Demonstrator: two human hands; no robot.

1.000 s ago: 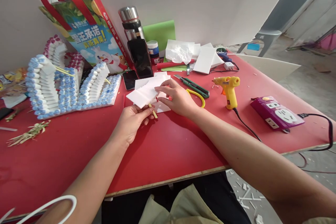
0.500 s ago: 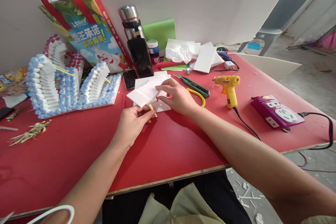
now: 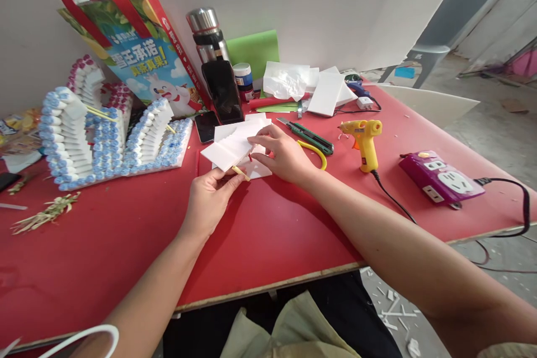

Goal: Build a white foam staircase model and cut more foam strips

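My left hand (image 3: 208,193) pinches a short pale-yellow stick (image 3: 240,172) between thumb and fingers, just under the near edge of a white foam-board piece (image 3: 229,148). That piece is tilted, with ridges like small steps across it. My right hand (image 3: 281,152) grips its right side, fingers on top and thumb curled below. A small red bit (image 3: 250,157) shows between the right thumb and fingers. More white foam sheets lie underneath, partly hidden by both hands.
Right of my hands lie a green utility knife (image 3: 311,138), yellow-handled scissors (image 3: 315,154), a yellow glue gun (image 3: 364,142) and a purple power strip (image 3: 440,176). A blue-and-white model (image 3: 113,142) stands at left. Behind are a propped phone (image 3: 222,92), a thermos (image 3: 205,33) and a bag (image 3: 146,61).
My left hand has tipped the yellow stick flatter and brought it closer to the foam piece's near edge. My right hand stays almost still.
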